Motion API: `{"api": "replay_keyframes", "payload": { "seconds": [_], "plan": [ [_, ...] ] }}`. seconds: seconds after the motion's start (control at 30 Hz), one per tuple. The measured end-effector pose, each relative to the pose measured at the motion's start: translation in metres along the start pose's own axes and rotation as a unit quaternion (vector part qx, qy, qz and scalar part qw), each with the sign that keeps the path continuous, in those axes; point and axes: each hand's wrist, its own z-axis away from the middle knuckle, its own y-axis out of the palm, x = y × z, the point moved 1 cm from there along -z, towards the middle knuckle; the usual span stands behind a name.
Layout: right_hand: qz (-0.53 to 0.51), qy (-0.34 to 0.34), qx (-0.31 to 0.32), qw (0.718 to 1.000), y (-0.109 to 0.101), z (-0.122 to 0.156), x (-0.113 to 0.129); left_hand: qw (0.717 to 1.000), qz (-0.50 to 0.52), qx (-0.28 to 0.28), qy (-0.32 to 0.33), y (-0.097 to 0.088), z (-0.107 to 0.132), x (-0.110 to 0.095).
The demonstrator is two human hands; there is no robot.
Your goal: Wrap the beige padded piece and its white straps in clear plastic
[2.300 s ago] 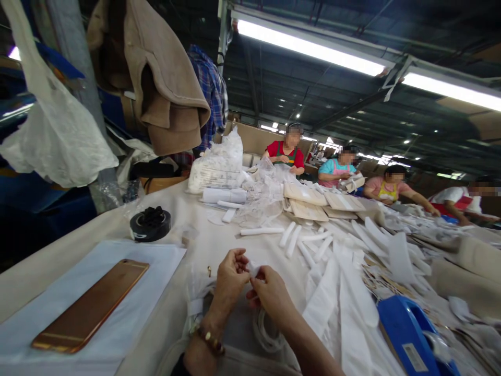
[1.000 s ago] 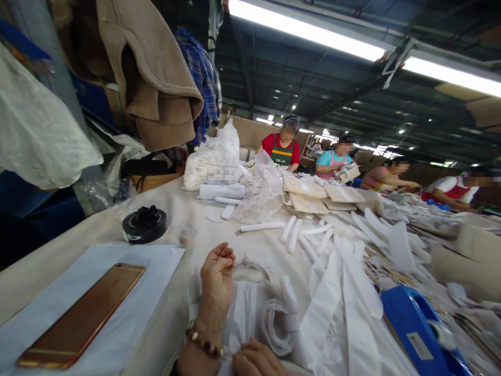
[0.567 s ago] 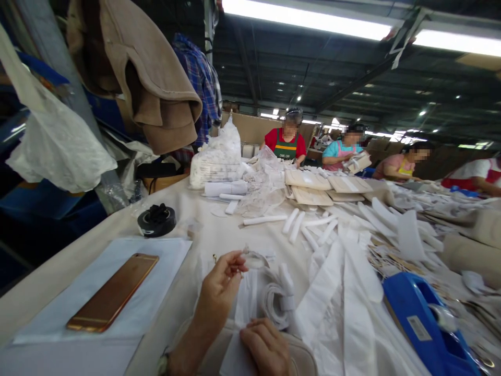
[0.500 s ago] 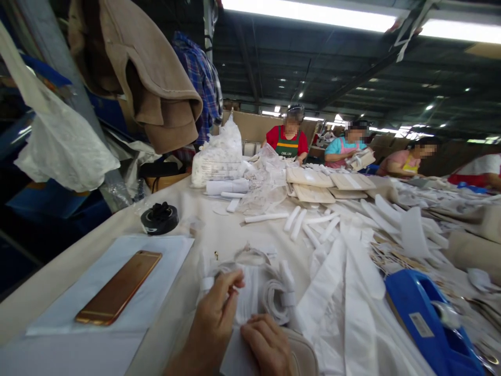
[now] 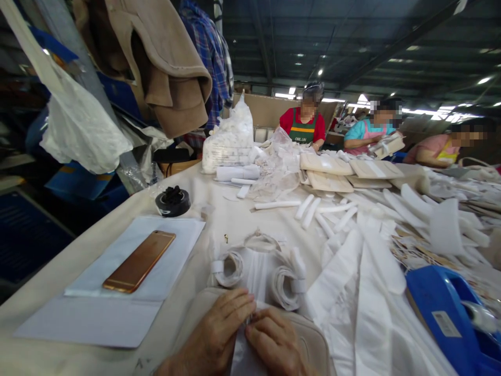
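A beige bag (image 5: 313, 339) lies on the table right in front of me, with a white wrapping sheet (image 5: 256, 269) running down its middle. My left hand (image 5: 219, 326) and my right hand (image 5: 276, 337) meet over that sheet, fingertips pinched together on it. A small shiny bit shows between the fingers, too small to name. Beyond the hands, a rolled strap (image 5: 230, 269) sits on the left side and another rolled strap (image 5: 284, 287) on the right, both wound in white padding. The bag's near end is hidden by my wrists.
A gold phone (image 5: 140, 261) rests on pale sheets at left, below a black tape roll (image 5: 172, 201). White foam sheets (image 5: 376, 292) and a blue tape dispenser (image 5: 450, 318) lie on the right. Flat beige pieces (image 5: 326, 163) are stacked farther back. Several co-workers sit across the table.
My left hand has come down from the raised wrapping area to join my right hand, and its fingers have closed there. The left rolled strap is now uncovered. The view has shifted left and down.
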Motion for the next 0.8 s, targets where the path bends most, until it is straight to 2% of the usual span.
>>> {"api": "replay_keyframes", "payload": {
  "seconds": [0.17,0.27,0.37,0.47,0.53,0.7,0.8],
  "plan": [
    [-0.014,-0.025,0.086,0.996,-0.014,-0.004,0.006,0.999,-0.040,0.007,0.034,0.007,0.007,-0.003],
    [-0.052,-0.028,0.088,0.994,-0.019,-0.008,0.009,0.999,-0.026,0.014,0.030,0.005,0.006,-0.005],
    [-0.106,0.018,0.102,0.989,-0.023,-0.008,0.013,0.999,0.007,0.025,0.020,0.002,0.005,-0.006],
    [-0.108,0.082,0.130,0.982,-0.026,-0.002,0.018,0.999,0.024,0.029,0.028,0.001,0.005,-0.006],
    [-0.072,0.101,0.120,0.985,-0.026,0.005,0.022,0.998,0.023,0.035,0.036,0.000,0.006,-0.007],
    [0.069,0.087,0.041,0.993,-0.029,0.024,0.026,0.997,0.017,0.046,0.057,0.003,0.009,-0.007],
    [0.163,0.150,-0.017,0.975,-0.037,0.038,0.022,0.998,0.022,0.029,0.060,0.007,0.011,-0.005]
  ]
}}
